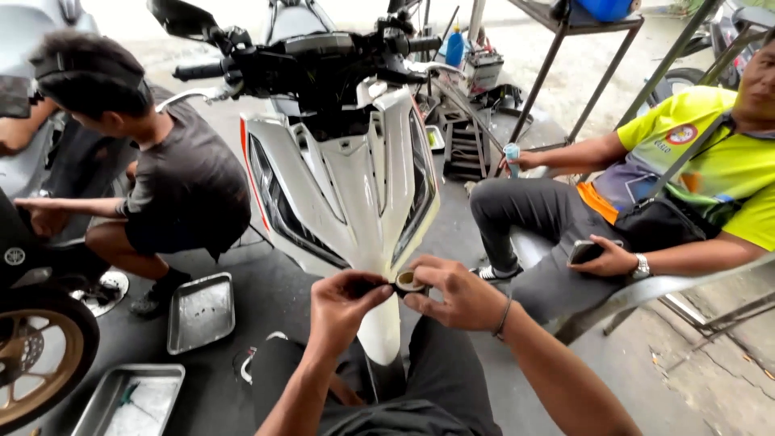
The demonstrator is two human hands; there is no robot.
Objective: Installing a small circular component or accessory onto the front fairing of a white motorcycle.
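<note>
Glossy white plastic scooter front panel (355, 194), black tape roll (408, 282) w/ dull sheen, matt black handlebar grip (198, 71), brushed metal trays (202, 311), smooth dark concrete floor (266, 282), matt grey cloth trousers (533, 214), shiny metal chair frame (646, 291)

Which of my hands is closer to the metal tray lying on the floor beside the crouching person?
Left. Your left hand is on the tray's side, above and to its right. Your right hand, holding the roll of tape, is farther away, beyond the left.

both hands (404, 303) together, fingertips pinched
</note>
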